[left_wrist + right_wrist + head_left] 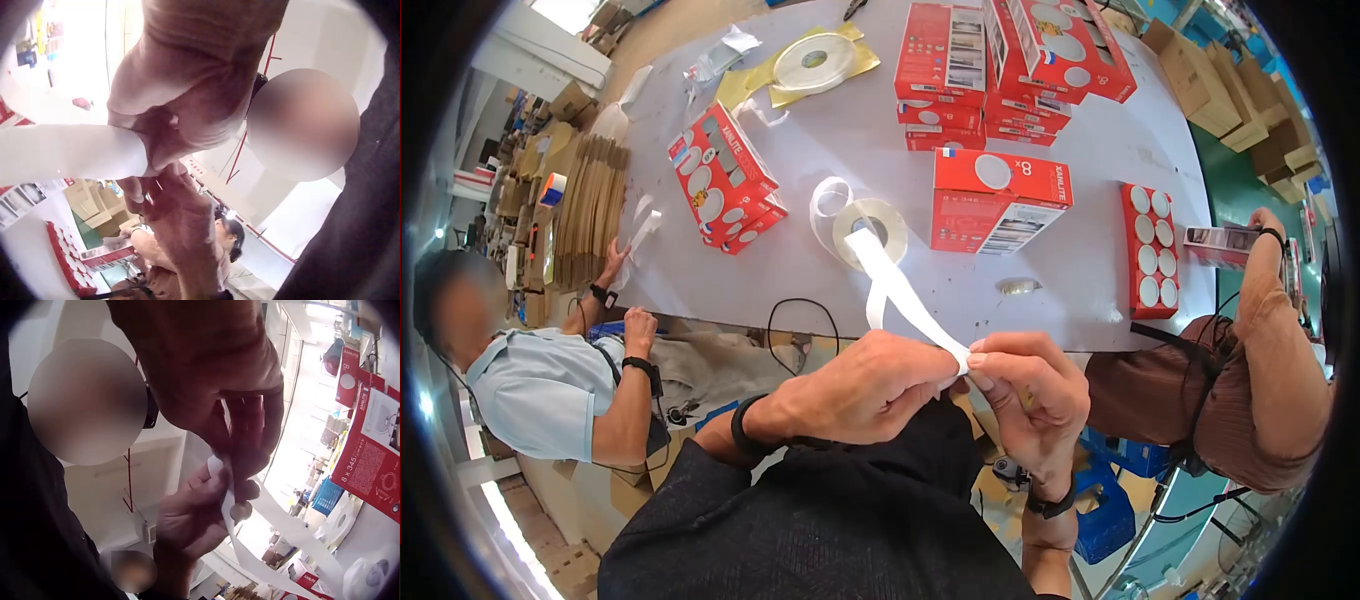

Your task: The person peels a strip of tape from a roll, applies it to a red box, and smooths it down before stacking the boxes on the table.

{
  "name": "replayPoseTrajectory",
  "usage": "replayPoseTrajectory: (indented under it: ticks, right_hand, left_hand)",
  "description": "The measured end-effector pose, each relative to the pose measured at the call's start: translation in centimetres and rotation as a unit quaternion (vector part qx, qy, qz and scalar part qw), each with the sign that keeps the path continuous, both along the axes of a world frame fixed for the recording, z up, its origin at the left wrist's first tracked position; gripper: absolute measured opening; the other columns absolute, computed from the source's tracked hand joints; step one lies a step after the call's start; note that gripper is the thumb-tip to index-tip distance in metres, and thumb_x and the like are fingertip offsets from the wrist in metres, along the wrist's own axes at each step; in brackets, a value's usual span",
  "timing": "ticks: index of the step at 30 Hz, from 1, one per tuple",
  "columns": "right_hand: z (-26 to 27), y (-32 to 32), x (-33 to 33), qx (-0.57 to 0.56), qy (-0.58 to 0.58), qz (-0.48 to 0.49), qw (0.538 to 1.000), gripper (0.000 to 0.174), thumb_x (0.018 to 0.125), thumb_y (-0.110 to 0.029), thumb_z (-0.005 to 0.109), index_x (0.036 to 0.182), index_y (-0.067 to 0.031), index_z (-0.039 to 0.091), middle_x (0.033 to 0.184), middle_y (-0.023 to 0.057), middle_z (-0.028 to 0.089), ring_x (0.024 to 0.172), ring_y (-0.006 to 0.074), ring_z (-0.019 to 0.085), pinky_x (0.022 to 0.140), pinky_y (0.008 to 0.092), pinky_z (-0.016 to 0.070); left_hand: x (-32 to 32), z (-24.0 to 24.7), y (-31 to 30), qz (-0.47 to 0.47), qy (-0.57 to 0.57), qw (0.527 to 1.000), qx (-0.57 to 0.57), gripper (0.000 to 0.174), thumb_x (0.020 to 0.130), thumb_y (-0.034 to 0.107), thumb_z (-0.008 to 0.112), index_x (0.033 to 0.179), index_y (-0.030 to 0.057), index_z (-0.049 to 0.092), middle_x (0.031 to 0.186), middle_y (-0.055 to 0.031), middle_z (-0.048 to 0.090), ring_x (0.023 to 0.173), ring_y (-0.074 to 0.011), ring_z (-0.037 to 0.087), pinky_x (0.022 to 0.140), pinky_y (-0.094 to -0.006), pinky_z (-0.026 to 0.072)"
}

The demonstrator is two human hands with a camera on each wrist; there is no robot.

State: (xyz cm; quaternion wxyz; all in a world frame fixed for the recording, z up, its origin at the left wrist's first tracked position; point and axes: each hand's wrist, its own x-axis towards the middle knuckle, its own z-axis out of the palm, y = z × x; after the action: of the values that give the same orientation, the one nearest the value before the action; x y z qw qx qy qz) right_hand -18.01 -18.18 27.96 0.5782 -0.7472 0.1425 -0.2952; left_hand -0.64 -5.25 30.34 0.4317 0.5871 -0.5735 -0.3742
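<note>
A white strip point(905, 300) runs from beside the tape roll point(878, 232) on the table to both hands, which meet at its near end. The left hand point(865, 388) pinches the strip between thumb and curled fingers. Touching it from the right, the right hand point(1032, 395) pinches the same end with thumb and fingertips. In the left wrist view the strip point(69, 150) comes in from the left to the left hand point(187, 87). The right wrist view has the right hand point(212, 375) above the strip point(234, 531); the fingers hide its very end.
Red boxes stand beyond the roll point(1000, 200), in stacks at the back point(940, 55), and at left point(725, 175). A red tray of white discs point(1148, 250) lies at right. Another roll point(815, 62) is at the back. People sit at left point(550, 390) and right point(1270, 340).
</note>
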Motion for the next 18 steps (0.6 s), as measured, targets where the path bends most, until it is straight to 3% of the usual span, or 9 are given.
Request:
replayPoseTrajectory:
  ticks: [2,6,9,11,14,17,18]
  right_hand:
    - [0.5,-0.1,0.1,0.021,0.018,0.008,1.000,0.014,0.090,0.006,0.076,0.102,-0.0012,0.073,0.100,0.0108,0.072,0.085,0.0193,0.072,0.072,0.0315,0.0577]
    - [0.0,-1.0,0.1,0.077,0.026,0.037,0.996,0.009,0.094,0.003,0.074,0.102,0.0005,0.071,0.099,0.0087,0.071,0.085,0.0153,0.069,0.075,0.0293,0.0559]
    - [-1.5,-1.2,0.2,0.258,0.010,0.053,0.965,0.006,0.099,-0.003,0.071,0.104,0.0008,0.069,0.101,0.0066,0.071,0.088,0.0130,0.067,0.081,0.0277,0.0535]
    - [-2.4,-1.8,0.6,0.297,-0.012,0.035,0.954,0.008,0.102,-0.007,0.069,0.105,0.0002,0.069,0.101,0.0057,0.071,0.090,0.0118,0.066,0.085,0.0273,0.0521]
    - [-3.8,-3.2,1.5,0.304,-0.027,0.004,0.952,0.011,0.104,-0.012,0.068,0.106,-0.0008,0.069,0.101,0.0043,0.072,0.093,0.0100,0.064,0.087,0.0264,0.0501]
    - [-4.2,-5.3,2.7,0.250,-0.017,-0.071,0.965,0.013,0.104,-0.014,0.068,0.105,-0.0015,0.069,0.098,0.0027,0.071,0.090,0.0088,0.062,0.086,0.0252,0.0485]
    - [-4.5,-6.3,3.2,0.214,-0.011,-0.102,0.972,0.013,0.104,-0.014,0.069,0.105,-0.0017,0.069,0.097,0.0026,0.071,0.090,0.0088,0.062,0.085,0.0252,0.0483]
  left_hand:
    - [0.3,-0.7,-0.1,-0.011,-0.019,0.999,-0.034,0.009,0.089,-0.009,0.061,0.089,-0.0007,0.057,0.074,-0.0177,0.057,0.070,-0.0426,0.060,0.060,-0.0441,0.0459]
    - [0.9,-0.7,0.0,-0.052,-0.013,0.998,0.012,0.011,0.092,-0.008,0.056,0.099,-0.0030,0.061,0.091,-0.0192,0.070,0.087,-0.0438,0.068,0.073,-0.0460,0.0536]
    - [0.9,-1.1,0.1,-0.053,0.008,0.998,0.013,0.015,0.092,-0.008,0.056,0.105,-0.0023,0.062,0.093,-0.0198,0.070,0.088,-0.0436,0.068,0.074,-0.0456,0.0538]
    - [0.7,-1.9,0.4,-0.044,0.020,0.999,0.009,0.019,0.093,-0.007,0.055,0.110,-0.0019,0.062,0.094,-0.0198,0.070,0.089,-0.0435,0.069,0.075,-0.0452,0.0540]
    - [1.4,-2.4,1.3,-0.069,0.004,0.995,0.069,0.050,0.096,-0.007,0.055,0.143,0.0072,0.063,0.112,-0.0170,0.076,0.093,-0.0277,0.075,0.082,-0.0349,0.0580]
    - [1.2,-2.5,3.0,0.071,0.134,0.979,0.133,0.050,0.099,-0.007,0.048,0.146,0.0039,0.059,0.115,-0.0168,0.076,0.097,-0.0226,0.075,0.085,-0.0358,0.0592]
    - [1.4,-2.6,3.2,0.156,0.176,0.967,0.096,0.049,0.099,-0.007,0.047,0.146,0.0024,0.059,0.118,-0.0173,0.076,0.098,-0.0225,0.075,0.086,-0.0356,0.0591]
